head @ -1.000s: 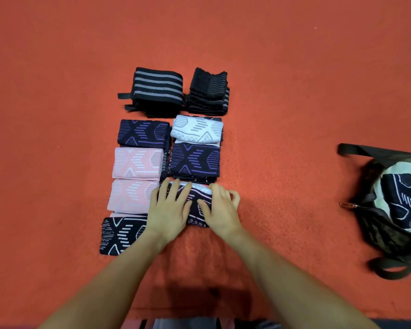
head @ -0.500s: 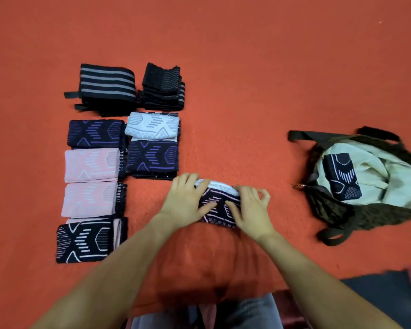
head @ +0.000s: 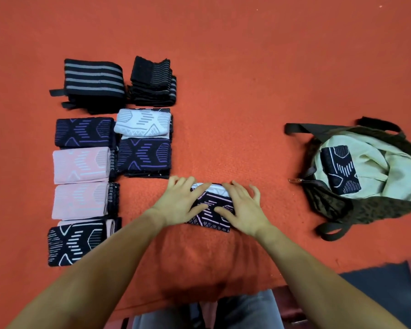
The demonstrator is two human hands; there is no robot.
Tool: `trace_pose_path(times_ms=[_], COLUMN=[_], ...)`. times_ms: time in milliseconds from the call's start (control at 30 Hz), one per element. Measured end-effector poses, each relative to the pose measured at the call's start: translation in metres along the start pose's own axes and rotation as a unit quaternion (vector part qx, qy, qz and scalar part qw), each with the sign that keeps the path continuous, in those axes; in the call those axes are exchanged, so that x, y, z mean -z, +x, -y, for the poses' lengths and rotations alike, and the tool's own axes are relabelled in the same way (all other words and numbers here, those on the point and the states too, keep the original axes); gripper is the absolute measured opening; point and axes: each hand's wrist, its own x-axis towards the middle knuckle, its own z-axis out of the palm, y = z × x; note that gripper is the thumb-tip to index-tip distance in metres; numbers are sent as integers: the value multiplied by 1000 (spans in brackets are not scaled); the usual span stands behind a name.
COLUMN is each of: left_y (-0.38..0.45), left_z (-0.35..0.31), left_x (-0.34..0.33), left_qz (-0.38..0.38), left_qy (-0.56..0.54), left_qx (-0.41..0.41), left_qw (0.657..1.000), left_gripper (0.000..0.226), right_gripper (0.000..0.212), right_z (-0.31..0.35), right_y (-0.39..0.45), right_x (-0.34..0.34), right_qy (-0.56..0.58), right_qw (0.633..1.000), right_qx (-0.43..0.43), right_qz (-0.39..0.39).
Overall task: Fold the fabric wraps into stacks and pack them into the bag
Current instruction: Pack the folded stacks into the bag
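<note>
At the left of the frame eight folded wraps lie in two columns on the red worktop (head: 223, 67), from the grey-striped black stack (head: 94, 83) at the top down to the black-and-white patterned stack (head: 75, 243) at the bottom. In the lower middle, the left hand (head: 179, 203) and the right hand (head: 243, 210) grip the two short ends of a dark patterned stack (head: 211, 213), fingers curled over its far edge and thumbs on top. At the right, well apart, the open bag (head: 365, 207) already holds one folded wrap (head: 341, 170). To carry it well, squeeze evenly from both ends so the white layer underneath does not slip, lift it level, and lower it flat beside the packed wrap.
</note>
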Motion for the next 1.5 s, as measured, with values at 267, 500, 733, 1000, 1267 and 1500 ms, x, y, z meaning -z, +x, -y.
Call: trace_pose_path(times_ms=[267, 500, 733, 1000, 1267, 1500], left_y=[-3, 48, 148, 290, 408, 442], left_z=[-18, -49, -109, -204, -289, -299], left_x=[3, 39, 81, 93, 71, 24], left_qz=[-129, -160, -151, -93, 147, 220], left_qy=[137, 164, 143, 134, 133, 178], left_qx=[-26, 9, -34, -181, -262, -313], left_qw=[982, 973, 978, 970, 944, 906], left_gripper=[44, 43, 44, 48, 50, 49], right_gripper=[58, 51, 51, 52, 59, 55], right_z=[1, -33, -108, -220, -285, -295], right_y=[-14, -6, -23, -80, -116, -104], right_x=[-1, 52, 134, 198, 181, 147], right_qy=[-52, -32, -45, -15, 59, 122], right_qw=[991, 977, 957, 935, 880, 858], right_qx=[36, 61, 39, -118, -303, -376], right_qz=[-115, -200, -283, -335, -361, -328])
